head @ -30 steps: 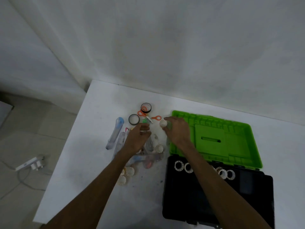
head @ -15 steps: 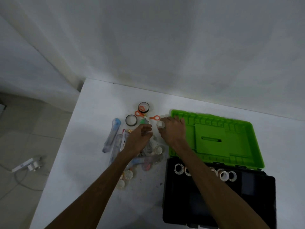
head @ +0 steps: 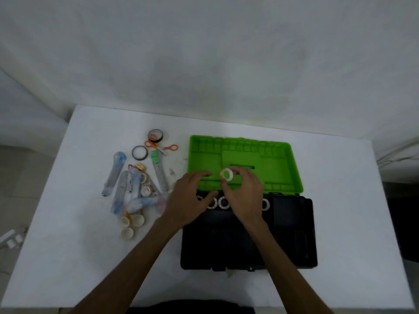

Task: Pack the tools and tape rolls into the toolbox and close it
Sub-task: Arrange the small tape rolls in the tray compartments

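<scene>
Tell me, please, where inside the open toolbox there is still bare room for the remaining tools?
The black toolbox base looks bare across its near and right parts, below the row of white tape rolls along the hinge edge. That back-left strip is crowded: both the left hand and the right hand, pinching a white roll, hover there.

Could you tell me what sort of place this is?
Probably a plain indoor room used as a makeshift workspace: a white table against a bare white wall, a tiled floor, an open toolbox.
</scene>
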